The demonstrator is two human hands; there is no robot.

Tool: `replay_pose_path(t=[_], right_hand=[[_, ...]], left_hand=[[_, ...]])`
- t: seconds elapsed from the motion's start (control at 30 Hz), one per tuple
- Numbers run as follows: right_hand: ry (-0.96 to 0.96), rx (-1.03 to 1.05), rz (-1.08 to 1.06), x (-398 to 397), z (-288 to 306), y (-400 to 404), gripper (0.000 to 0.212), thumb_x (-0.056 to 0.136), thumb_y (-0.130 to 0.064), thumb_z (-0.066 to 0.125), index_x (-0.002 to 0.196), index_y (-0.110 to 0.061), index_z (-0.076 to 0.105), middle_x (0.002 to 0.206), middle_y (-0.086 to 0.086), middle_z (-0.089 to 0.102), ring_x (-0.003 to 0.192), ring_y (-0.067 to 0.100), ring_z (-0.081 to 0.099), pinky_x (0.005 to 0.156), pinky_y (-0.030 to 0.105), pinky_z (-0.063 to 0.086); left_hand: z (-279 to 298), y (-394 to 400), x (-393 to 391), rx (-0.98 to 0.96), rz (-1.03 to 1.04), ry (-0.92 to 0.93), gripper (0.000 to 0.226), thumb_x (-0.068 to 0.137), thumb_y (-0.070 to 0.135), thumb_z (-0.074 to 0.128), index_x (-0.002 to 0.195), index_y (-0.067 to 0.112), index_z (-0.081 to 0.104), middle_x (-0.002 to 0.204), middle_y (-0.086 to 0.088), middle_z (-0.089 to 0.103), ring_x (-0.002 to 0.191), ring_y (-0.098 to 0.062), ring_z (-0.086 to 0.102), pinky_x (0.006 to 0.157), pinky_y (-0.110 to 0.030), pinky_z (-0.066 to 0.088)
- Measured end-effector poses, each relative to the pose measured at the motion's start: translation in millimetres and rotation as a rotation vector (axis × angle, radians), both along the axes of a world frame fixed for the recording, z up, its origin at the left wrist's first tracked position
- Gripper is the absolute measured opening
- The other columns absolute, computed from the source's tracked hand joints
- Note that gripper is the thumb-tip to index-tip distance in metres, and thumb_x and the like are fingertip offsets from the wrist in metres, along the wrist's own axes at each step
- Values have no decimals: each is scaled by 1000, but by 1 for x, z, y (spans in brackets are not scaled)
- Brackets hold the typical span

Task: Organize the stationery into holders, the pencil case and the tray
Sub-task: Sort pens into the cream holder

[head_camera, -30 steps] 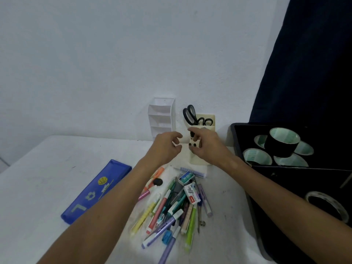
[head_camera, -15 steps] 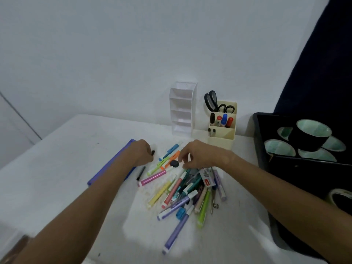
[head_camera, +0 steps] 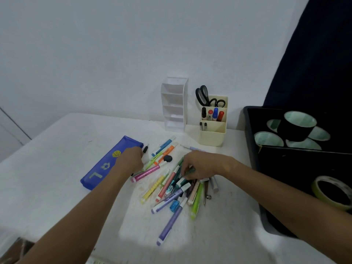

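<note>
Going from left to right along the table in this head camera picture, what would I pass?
Blue pencil case → left hand → white tiered holder → cream holder with scissors → black tray of tape rolls.

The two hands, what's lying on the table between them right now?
In the head view, between the left hand and the right hand lie a blue pen, an orange highlighter, a small black eraser and a pink highlighter.
</note>
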State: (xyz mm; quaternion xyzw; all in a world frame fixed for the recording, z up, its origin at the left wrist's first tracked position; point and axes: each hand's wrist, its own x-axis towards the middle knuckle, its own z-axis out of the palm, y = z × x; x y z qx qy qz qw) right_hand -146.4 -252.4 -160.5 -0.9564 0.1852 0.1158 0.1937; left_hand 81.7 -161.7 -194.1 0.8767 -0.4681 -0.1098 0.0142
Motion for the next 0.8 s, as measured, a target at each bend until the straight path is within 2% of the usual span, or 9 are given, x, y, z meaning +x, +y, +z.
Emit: replay_pose_path(t=[0.13,0.23,0.33,0.4,0.5,0.57,0.63,0.7,0.8], right_hand=[[14,-54,78,10,-5,10,28,95,-22,53,120,-16,65,122,5,62,110,20,56,98,32,44],[73,-100,86,17,-7,9,29,97,-20,50,122,-17,63,123,6,60,110,22,54,94,34,44],[108,-130,97,20,-6,6,29,96,-21,52,122,-20,63,122,7,59,111,22,49,93,36,44],[110,-161,110,20,-5,4,28,96,-20,52,120,-20,64,121,6,59,109,22,45,92,36,42],[79,-167,76,19,-4,1,25,95,-19,53,118,-19,65,120,5,56,109,23,45,91,35,41],[18,-97,-1,18,0,-3,26,97,-19,50,120,-18,61,120,7,56,108,23,50,90,35,44],[-109,10,-102,18,8,-9,26,100,-19,43,123,-17,55,115,9,59,93,18,57,78,28,46],[-261,64,-189,16,22,-14,26,102,-21,39,124,-20,54,101,9,62,76,15,58,65,25,46],[-387,-1,-284,10,50,-23,29,101,-31,43,126,-27,57,88,4,66,72,19,62,68,32,52]], left_hand=[[1,1,-4,-21,18,26,28,85,8,60,112,10,59,97,-5,61,85,-19,58,74,-27,49],[3,1,-7,-34,14,53,23,85,12,63,108,11,59,94,-3,58,82,-17,56,74,-26,47],[7,3,-9,-48,19,62,9,85,18,62,87,18,53,84,-1,53,75,-16,53,68,-24,44],[10,2,-11,-69,25,62,15,85,19,59,76,20,47,78,0,51,70,-16,52,65,-26,44],[21,0,-14,-150,35,75,4,85,18,57,86,15,58,83,-3,62,70,-17,58,70,-33,53],[28,-3,-17,-238,47,98,22,84,20,57,102,9,65,91,-5,69,74,-17,61,68,-31,53],[42,-7,-22,-338,31,122,30,85,21,57,112,10,65,93,-4,68,69,-12,56,62,-22,45],[61,-11,-32,-441,-5,151,29,87,20,56,113,11,64,87,0,64,62,-5,51,54,-17,37],[93,-14,-47,-615,-61,180,26,86,19,59,110,13,65,89,2,66,65,-7,56,57,-16,41]])
